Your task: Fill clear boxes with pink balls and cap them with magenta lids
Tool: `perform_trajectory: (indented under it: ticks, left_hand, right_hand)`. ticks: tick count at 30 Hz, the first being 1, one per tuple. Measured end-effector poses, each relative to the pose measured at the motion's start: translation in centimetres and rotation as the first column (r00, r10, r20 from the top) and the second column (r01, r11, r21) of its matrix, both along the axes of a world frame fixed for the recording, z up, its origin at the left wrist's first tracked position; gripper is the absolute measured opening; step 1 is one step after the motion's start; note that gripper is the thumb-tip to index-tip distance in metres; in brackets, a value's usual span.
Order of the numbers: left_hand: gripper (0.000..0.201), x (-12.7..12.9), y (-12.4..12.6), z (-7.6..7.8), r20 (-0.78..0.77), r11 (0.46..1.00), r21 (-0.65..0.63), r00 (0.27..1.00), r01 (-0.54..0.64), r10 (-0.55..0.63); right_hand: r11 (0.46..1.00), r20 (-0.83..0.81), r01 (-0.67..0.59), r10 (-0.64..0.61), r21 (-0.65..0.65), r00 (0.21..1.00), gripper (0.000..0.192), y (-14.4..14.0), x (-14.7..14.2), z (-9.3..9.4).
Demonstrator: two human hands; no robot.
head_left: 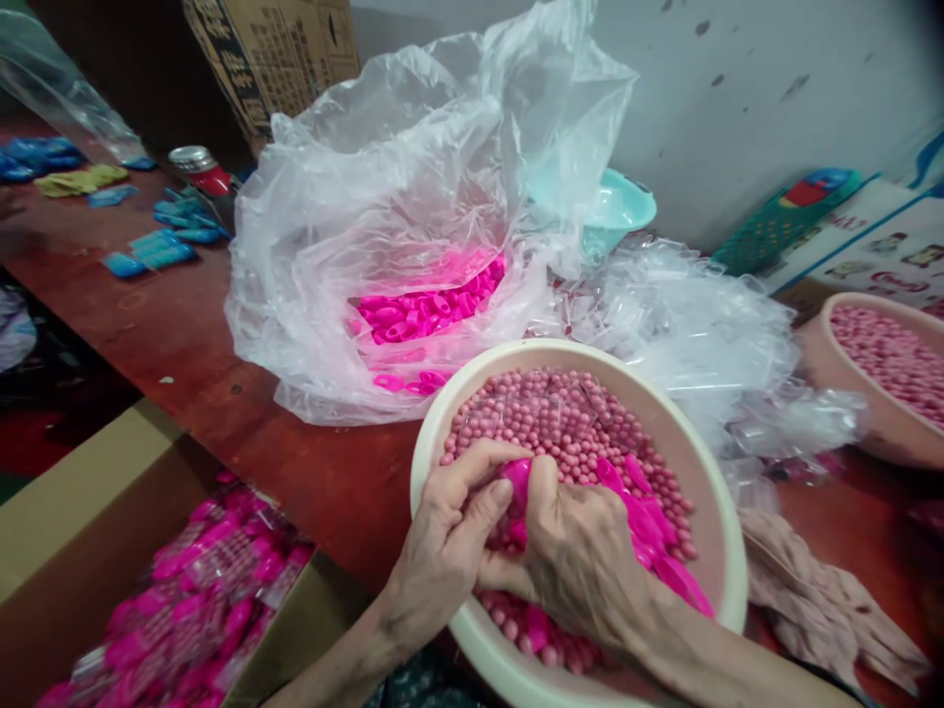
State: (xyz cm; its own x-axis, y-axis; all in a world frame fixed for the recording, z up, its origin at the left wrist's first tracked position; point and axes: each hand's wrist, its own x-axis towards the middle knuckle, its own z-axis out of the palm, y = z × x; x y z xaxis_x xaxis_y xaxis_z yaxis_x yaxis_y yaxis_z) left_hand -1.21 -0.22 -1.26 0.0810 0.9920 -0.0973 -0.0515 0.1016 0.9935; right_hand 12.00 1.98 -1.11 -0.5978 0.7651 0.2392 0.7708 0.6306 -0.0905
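From the head camera I see both hands meeting over one cream basin [727,551] at six o'clock of the view. My left hand [449,536] is curled, thumb and fingers pinching a bright pink plastic piece [518,482]; my right hand [582,556] is closed on the same piece from the other side, knuckles up. The basin is filled with small pink beads [567,423], too many to count, and several more pink pieces [656,536] lie along its right wall at four o'clock of the bowl.

I count two bead basins: a second one [818,364] sits cut off at three o'clock. One clear bag [383,197] holding loose pink parts [428,305] stands at twelve, just beyond the basin rim. One cardboard box [81,492] of packed pink items [213,590] lies at eight o'clock, below the table edge. A heap of small clear sleeves [685,305] crowds one to two o'clock, and a crumpled cloth [818,600] lies at four.

Open red tabletop [184,334] runs from nine to ten o'clock, between the bag and the box.
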Motion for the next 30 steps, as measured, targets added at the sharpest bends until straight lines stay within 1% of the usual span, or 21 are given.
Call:
perform_trajectory:
  ticks: [3, 5, 6, 8, 9, 11, 12, 13, 14, 16, 17, 18, 20, 21, 22, 23, 24, 25, 26, 28, 30]
  left_hand:
    - [0.023, 0.2, 0.2, 0.2, 0.052, 0.998, -0.021, 0.997, -0.061, 0.062]
    - [0.029, 0.4, 0.4, 0.3, 0.130, 0.997, -0.034, 0.989, -0.071, 0.075]
    - [0.033, 0.5, 0.4, 0.3, 0.173, 0.997, -0.049, 0.983, -0.058, 0.066]
    - [0.035, 0.6, 0.6, 0.2, 0.224, 0.995, -0.098, 0.975, 0.022, 0.001]
    - [0.031, 0.6, 0.6, 0.2, 0.231, 0.989, -0.129, 0.972, 0.072, -0.041]
    - [0.023, 0.5, 0.6, -0.1, 0.230, 0.970, -0.179, 0.966, 0.164, -0.121]
    - [0.023, 0.5, 0.6, -0.2, 0.224, 0.959, -0.202, 0.962, 0.201, -0.154]
    - [0.023, 0.5, 0.6, -0.2, 0.219, 0.947, -0.221, 0.958, 0.233, -0.185]
    - [0.024, 0.5, 0.5, -0.2, 0.213, 0.935, -0.234, 0.952, 0.266, -0.217]
    - [0.023, 0.4, 0.5, -0.1, 0.194, 0.911, -0.242, 0.936, 0.335, -0.293]
    - [0.024, 0.4, 0.4, 0.0, 0.181, 0.900, -0.236, 0.926, 0.367, -0.330]
    - [0.026, 0.5, 0.4, 0.2, 0.170, 0.891, -0.224, 0.916, 0.394, -0.363]
    - [0.027, 0.5, 0.4, 0.4, 0.151, 0.879, -0.206, 0.901, 0.430, -0.406]
    - [0.027, 0.5, 0.4, 0.5, 0.140, 0.879, -0.201, 0.900, 0.433, -0.412]
    - [0.027, 0.5, 0.4, 0.5, 0.133, 0.878, -0.197, 0.899, 0.436, -0.417]
    - [0.027, 0.4, 0.4, 0.6, 0.127, 0.874, -0.194, 0.895, 0.445, -0.427]
    - [0.026, 0.4, 0.3, 0.6, 0.120, 0.871, -0.189, 0.891, 0.454, -0.439]
    - [0.026, 0.4, 0.3, 0.6, 0.104, 0.867, -0.180, 0.886, 0.464, -0.453]
    - [0.025, 0.3, 0.3, 0.7, 0.079, 0.861, -0.172, 0.878, 0.478, -0.472]
    - [0.021, 0.2, 0.2, 0.8, 0.011, 0.860, -0.155, 0.871, 0.486, -0.490]
    - [0.018, 0.1, 0.1, 1.0, -0.057, 0.869, -0.145, 0.873, 0.473, -0.485]
  right_hand:
    - [0.999, -0.062, -0.037, 0.035, -0.029, 0.997, 0.037, 0.6, 0.0, 0.1]
    - [0.995, -0.112, -0.042, 0.032, -0.089, 0.993, 0.033, 0.9, 0.5, 0.3]
    - [0.991, -0.134, -0.046, 0.029, -0.125, 0.991, 0.032, 1.1, 0.8, 0.5]
    - [0.980, -0.184, -0.061, 0.026, -0.189, 0.983, 0.032, 1.3, 1.8, 1.1]
    - [0.971, -0.212, -0.073, 0.023, -0.229, 0.977, 0.031, 1.4, 2.3, 1.4]
    - [0.929, -0.284, -0.113, 0.009, -0.352, 0.959, 0.031, 1.6, 3.5, 2.0]
    - [0.896, -0.334, -0.125, -0.028, -0.426, 0.942, 0.030, 1.7, 4.0, 2.3]
    - [0.856, -0.398, -0.127, -0.098, -0.501, 0.912, 0.031, 1.8, 4.3, 2.5]
    - [0.811, -0.469, -0.133, -0.188, -0.570, 0.863, 0.033, 2.0, 4.5, 2.6]
    - [0.707, -0.574, -0.170, -0.384, -0.687, 0.723, 0.042, 2.3, 4.0, 2.7]
    - [0.639, -0.594, -0.217, -0.462, -0.738, 0.659, 0.049, 2.5, 3.5, 2.7]
    - [0.552, -0.593, -0.288, -0.518, -0.782, 0.616, 0.056, 2.7, 2.8, 2.6]
    - [0.340, -0.546, -0.433, -0.609, -0.835, 0.575, 0.065, 2.9, 1.3, 2.6]
    - [0.240, -0.509, -0.485, -0.654, -0.841, 0.560, 0.069, 3.0, 0.6, 2.5]
    - [0.164, -0.473, -0.519, -0.692, -0.839, 0.545, 0.071, 3.0, 0.1, 2.6]
    - [0.117, -0.445, -0.538, -0.719, -0.835, 0.534, 0.071, 2.9, -0.2, 2.6]
    - [0.096, -0.430, -0.546, -0.732, -0.832, 0.528, 0.069, 2.8, -0.4, 2.7]
    - [0.098, -0.431, -0.548, -0.735, -0.831, 0.523, 0.066, 2.7, -0.5, 2.7]
    - [0.117, -0.444, -0.545, -0.730, -0.830, 0.520, 0.062, 2.6, -0.5, 2.8]
    - [0.192, -0.482, -0.518, -0.712, -0.834, 0.511, 0.056, 2.5, -0.3, 2.9]
    - [0.275, -0.510, -0.466, -0.691, -0.841, 0.512, 0.053, 2.4, -0.2, 2.7]
